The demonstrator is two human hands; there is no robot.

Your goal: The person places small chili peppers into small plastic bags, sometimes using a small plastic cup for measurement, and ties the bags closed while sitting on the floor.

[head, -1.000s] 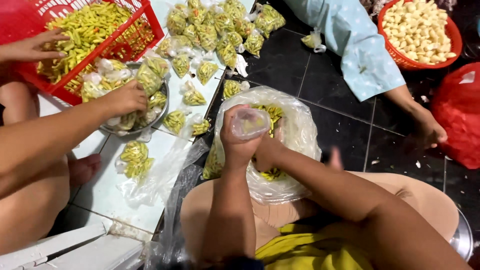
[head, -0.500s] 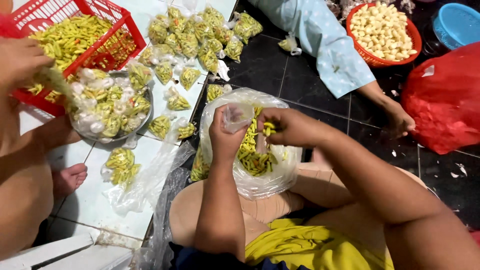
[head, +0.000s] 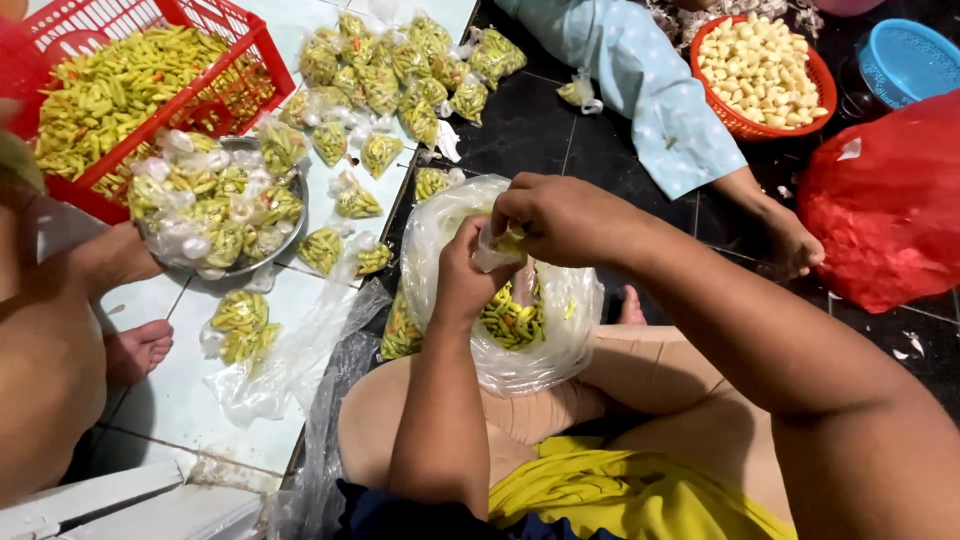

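Pinching a small packet of chillies (head: 503, 246) between them, the left hand (head: 467, 275) and right hand (head: 560, 218) close their fingers around it above a large clear bag (head: 520, 330)

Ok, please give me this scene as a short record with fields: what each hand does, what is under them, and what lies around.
left hand: grips a small clear packet of chillies from below
right hand: pinches the packet's top
under the hands: large clear bag of green and orange chillies, on the lap
left side: red basket of chillies; metal bowl of filled packets
far side: orange basket of pale peeled pieces; red plastic bag
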